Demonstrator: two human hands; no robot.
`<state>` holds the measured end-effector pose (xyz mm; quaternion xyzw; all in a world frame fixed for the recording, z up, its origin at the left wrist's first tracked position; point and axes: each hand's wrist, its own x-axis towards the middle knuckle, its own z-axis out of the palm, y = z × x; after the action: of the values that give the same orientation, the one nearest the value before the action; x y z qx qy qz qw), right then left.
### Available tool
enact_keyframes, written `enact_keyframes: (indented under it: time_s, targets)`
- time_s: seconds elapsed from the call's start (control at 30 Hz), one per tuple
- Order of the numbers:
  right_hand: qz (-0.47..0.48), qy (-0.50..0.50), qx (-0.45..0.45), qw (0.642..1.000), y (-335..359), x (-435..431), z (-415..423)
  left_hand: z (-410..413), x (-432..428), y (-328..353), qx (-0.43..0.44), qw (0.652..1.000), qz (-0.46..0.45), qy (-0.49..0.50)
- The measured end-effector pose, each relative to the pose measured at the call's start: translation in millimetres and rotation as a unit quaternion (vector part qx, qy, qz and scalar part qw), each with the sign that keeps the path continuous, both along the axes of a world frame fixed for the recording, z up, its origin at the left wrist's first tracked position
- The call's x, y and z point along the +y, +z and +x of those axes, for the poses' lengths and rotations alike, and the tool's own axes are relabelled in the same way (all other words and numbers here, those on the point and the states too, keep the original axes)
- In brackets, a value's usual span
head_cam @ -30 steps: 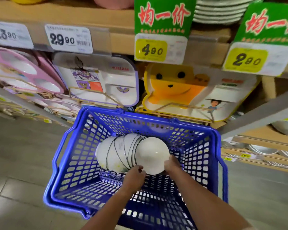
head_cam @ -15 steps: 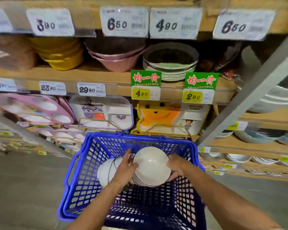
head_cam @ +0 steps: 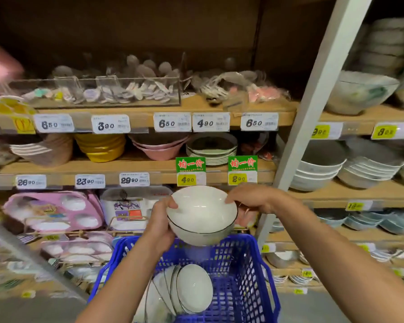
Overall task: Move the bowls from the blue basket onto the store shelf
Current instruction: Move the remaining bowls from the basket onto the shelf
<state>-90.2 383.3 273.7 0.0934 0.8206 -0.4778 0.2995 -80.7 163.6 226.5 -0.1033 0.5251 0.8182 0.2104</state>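
Two nested white bowls with thin black rims [head_cam: 202, 214] are lifted above the blue basket [head_cam: 243, 271], tilted toward me. My left hand [head_cam: 160, 226] grips their left side, thumb over the rim. My right hand [head_cam: 250, 198] holds the right rim from above. Several more white bowls [head_cam: 184, 289] lie on their sides as a stack in the basket's bottom. The store shelf [head_cam: 135, 167] rises right behind the basket.
Wooden shelves carry yellow bowls [head_cam: 100, 146], pink bowls [head_cam: 160, 148], stacked plates [head_cam: 211, 150] and price tags. Pink divided trays [head_cam: 54, 210] stand at lower left. A grey upright post [head_cam: 313, 94] splits off the right bay, which is full of white and blue bowls [head_cam: 320, 170].
Both hands have raised the top bowls out of the basket to shelf height. The view has tilted upward, showing higher shelves.
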Motion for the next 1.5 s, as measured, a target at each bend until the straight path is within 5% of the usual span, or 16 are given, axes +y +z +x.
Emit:
enact_keyframes:
  time_s: [0.23,0.5,0.63,0.87,1.5]
  targets:
    - [-0.149,-0.158,0.209,0.953,52.2,-8.0,48.2,17.3,29.0,88.9,0.066,0.989,0.053,0.118]
    - [-0.359,-0.344,0.319,0.807,71.5,7.2,85.8,58.6,110.3,136.6,0.118,0.977,0.08,0.156]
    - [-0.395,-0.385,0.309,0.775,91.1,55.2,101.1,80.1,162.2,150.6,0.153,0.971,0.065,0.172]
    - [-0.409,-0.407,0.29,0.764,120.7,154.4,136.8,115.8,243.1,169.5,0.24,0.965,0.002,0.103]
    - [-0.417,-0.4,0.289,0.764,164.4,301.2,161.0,124.9,371.0,189.5,0.279,0.96,-0.015,0.015]
